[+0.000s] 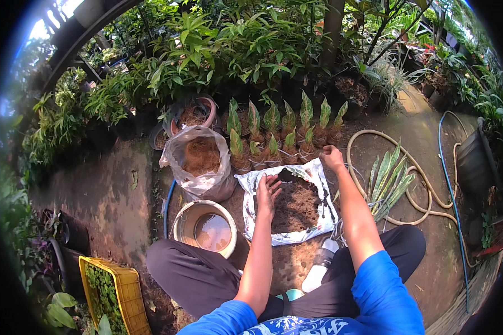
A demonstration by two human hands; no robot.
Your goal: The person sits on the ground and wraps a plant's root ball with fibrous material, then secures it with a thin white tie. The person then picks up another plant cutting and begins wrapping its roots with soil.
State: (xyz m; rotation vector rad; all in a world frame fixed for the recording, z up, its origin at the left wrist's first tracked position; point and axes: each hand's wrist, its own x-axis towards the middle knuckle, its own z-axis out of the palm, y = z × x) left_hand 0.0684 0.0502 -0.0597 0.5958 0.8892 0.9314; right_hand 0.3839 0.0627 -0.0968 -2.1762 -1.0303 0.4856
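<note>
An opened white plastic sack [251,226] of dark potting soil [295,205] lies before me. My left hand [268,190] is over the sack's left part, fingers apart, holding nothing. At the sack's upper right corner is my right hand [332,158], fingers bent together; whether something thin is between them cannot be told. Just beyond the sack stand two rows of small variegated seedlings [272,144], their root balls wrapped in brown fibre. A clear plastic bag [174,161] of brown coir fibre [201,155] stands to the left, with a bucket [180,226] of murky water nearer me.
Cut snake plant leaves [387,180] lie at right inside loops of a beige hose [423,167]; a blue hose [447,180] runs farther right. A yellow plastic crate [130,297] of small green plants sits lower left. Dense potted plants [234,46] line the back.
</note>
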